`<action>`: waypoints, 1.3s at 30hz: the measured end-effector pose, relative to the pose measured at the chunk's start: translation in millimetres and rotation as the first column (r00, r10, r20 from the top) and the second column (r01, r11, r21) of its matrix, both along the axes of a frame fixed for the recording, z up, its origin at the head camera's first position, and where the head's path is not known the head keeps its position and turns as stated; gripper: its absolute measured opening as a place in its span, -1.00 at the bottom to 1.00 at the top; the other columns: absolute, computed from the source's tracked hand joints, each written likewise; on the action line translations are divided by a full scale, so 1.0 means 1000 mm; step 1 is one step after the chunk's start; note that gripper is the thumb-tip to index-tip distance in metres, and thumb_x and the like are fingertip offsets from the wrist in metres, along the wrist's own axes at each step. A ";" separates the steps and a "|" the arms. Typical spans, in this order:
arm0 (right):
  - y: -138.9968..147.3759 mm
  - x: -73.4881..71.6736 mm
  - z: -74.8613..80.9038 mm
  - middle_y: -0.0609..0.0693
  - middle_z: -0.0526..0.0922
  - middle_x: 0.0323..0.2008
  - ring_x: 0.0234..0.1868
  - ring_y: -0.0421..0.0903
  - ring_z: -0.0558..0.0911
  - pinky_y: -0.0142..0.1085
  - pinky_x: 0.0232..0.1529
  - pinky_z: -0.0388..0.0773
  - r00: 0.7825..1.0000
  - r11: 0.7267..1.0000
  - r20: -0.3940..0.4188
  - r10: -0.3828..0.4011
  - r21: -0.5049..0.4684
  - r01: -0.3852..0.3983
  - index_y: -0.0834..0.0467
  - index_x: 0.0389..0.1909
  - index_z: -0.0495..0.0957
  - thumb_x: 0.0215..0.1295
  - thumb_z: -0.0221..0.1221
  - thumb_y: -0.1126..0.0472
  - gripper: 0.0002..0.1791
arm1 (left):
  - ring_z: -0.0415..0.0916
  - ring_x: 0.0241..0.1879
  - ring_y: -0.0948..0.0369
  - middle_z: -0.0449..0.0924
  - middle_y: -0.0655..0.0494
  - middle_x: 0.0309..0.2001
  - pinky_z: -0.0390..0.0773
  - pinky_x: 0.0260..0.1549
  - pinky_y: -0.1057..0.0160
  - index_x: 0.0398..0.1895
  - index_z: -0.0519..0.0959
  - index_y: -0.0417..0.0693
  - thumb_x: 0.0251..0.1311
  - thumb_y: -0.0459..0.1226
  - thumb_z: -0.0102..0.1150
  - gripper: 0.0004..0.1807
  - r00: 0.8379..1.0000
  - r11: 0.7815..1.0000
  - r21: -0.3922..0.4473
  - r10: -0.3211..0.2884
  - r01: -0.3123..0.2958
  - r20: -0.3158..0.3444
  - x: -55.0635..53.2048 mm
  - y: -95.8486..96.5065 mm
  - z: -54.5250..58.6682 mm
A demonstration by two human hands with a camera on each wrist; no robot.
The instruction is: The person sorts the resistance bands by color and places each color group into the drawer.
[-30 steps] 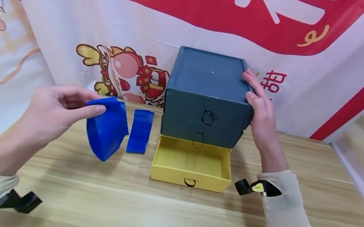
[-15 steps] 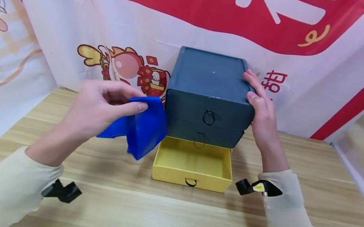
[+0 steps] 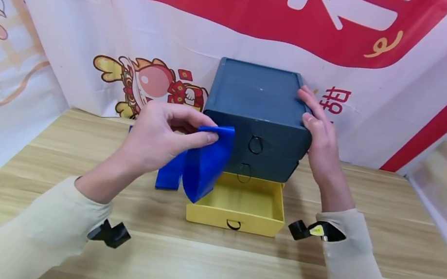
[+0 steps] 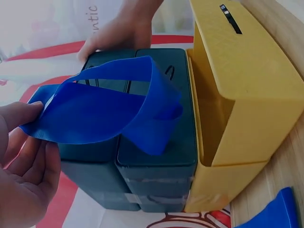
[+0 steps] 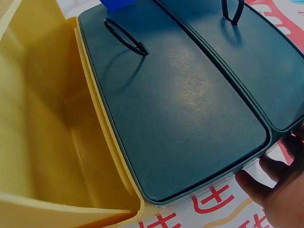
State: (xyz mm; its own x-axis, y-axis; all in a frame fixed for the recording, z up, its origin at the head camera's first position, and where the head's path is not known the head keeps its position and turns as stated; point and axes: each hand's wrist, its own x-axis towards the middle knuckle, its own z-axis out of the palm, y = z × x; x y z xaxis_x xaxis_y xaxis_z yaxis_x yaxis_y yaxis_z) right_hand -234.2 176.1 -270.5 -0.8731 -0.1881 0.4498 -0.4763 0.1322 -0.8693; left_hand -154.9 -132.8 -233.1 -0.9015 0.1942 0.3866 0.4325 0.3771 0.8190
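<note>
My left hand [image 3: 161,139] pinches one end of a wide, flat blue loop band [image 3: 210,159] between thumb and fingers. The band hangs over the left part of a pulled-out yellow drawer [image 3: 232,220], and the left wrist view shows its loop [image 4: 95,116] gaping. Above that drawer stand two dark blue-green drawers [image 3: 278,141], both closed, with black ring pulls. My right hand [image 3: 321,138] rests against the right side of the stack, fingertips at its top edge. No object shows in the visible part of the yellow drawer; the band hides its left end.
Another folded blue band [image 3: 168,175] lies on the wooden table [image 3: 201,274] left of the drawers, partly behind the held one. A bit of blue [image 3: 130,129] shows behind my left hand. A printed cloth [image 3: 171,27] hangs directly behind the stack.
My left hand has carried the blue band rightward, from over the table left of the drawers to over the yellow drawer's left part. My right hand has stayed against the stack.
</note>
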 end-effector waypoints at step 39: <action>-0.001 0.000 0.000 -0.22 0.08 0.71 0.72 -0.10 0.01 0.34 0.68 -0.12 1.000 1.000 -0.018 0.001 -0.005 -0.001 -0.06 0.66 0.25 0.62 -0.11 -0.05 -0.35 | 0.71 -0.22 0.22 0.86 0.17 -0.08 0.71 -0.27 0.22 -0.07 0.84 0.14 0.33 -0.24 0.45 -0.84 0.995 0.993 -0.105 0.051 -0.060 -0.085 -0.004 0.032 -0.041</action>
